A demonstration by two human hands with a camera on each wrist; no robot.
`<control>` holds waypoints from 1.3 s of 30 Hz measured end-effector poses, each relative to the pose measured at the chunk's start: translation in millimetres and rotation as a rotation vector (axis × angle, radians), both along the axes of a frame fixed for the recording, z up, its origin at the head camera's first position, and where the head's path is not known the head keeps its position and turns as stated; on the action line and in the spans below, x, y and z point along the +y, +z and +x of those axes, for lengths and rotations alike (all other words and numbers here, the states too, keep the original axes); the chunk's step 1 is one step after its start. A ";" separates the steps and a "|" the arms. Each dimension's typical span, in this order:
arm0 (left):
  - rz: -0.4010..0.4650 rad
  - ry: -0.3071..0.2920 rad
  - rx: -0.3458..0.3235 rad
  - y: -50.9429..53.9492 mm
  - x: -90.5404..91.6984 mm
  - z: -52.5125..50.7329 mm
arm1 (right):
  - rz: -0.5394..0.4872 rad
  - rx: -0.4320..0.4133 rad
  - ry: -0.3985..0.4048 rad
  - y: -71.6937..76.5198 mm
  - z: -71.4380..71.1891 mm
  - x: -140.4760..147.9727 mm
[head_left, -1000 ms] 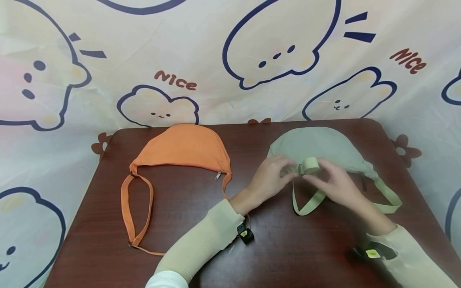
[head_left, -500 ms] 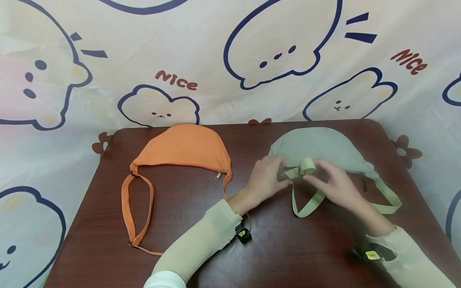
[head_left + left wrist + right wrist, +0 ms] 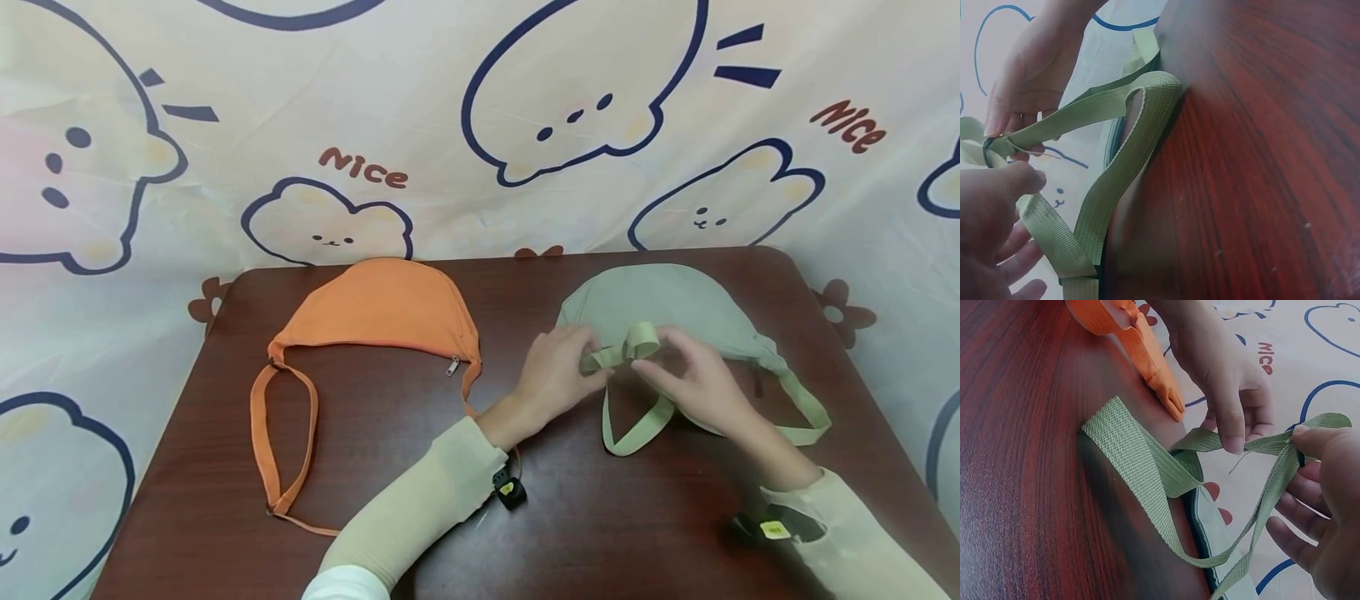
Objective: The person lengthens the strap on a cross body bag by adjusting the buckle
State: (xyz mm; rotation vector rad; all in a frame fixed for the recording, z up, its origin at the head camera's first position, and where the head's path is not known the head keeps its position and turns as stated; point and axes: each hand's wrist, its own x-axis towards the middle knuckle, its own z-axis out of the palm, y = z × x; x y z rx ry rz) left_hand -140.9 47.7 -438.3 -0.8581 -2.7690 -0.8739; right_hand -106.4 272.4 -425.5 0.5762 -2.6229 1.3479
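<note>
A pale green waist bag [image 3: 660, 304] lies on the right half of the table, and its light green strap [image 3: 1141, 450] is lifted in front of it. My left hand [image 3: 553, 371] pinches the strap between thumb and fingers. Close by on its right, my right hand [image 3: 697, 375] pinches the strap at a small dark slider buckle [image 3: 987, 152]. A curled loop of strap stands up above the buckle, and another part of the strap hangs below the hands. A loose thread shows beside the strap in the right wrist view.
An orange waist bag [image 3: 382, 304] lies on the left of the dark wooden table [image 3: 600, 533], its orange strap [image 3: 261, 433] spread toward the front. A printed cloth [image 3: 450, 100] hangs behind the table's back edge.
My left hand has shifted slightly left, away from the buckle, so more strap shows between the hands. The hanging strap loop sits slightly lower. My right hand has hardly moved.
</note>
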 end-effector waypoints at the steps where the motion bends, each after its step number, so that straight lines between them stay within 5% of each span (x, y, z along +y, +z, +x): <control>1: 0.010 -0.001 -0.001 0.3 -0.5 0.0 | 0.001 -0.002 -0.003 0.3 0.2 0.0; 11: 0.148 -0.114 0.025 1.7 -4.2 -4.0 | -0.044 0.008 0.066 -1.6 -2.6 -2.3; 26: 0.238 -0.180 -0.021 1.0 -6.7 -6.3 | 0.052 0.045 0.062 -8.0 -9.3 -7.0; 35: 0.011 -0.081 -0.016 -2.5 -7.0 -7.2 | 0.059 0.042 0.036 -9.3 -9.5 -8.0; 39: 0.008 -0.027 -0.021 -1.6 -8.1 -5.9 | 0.062 0.031 0.018 -9.2 -9.2 -8.0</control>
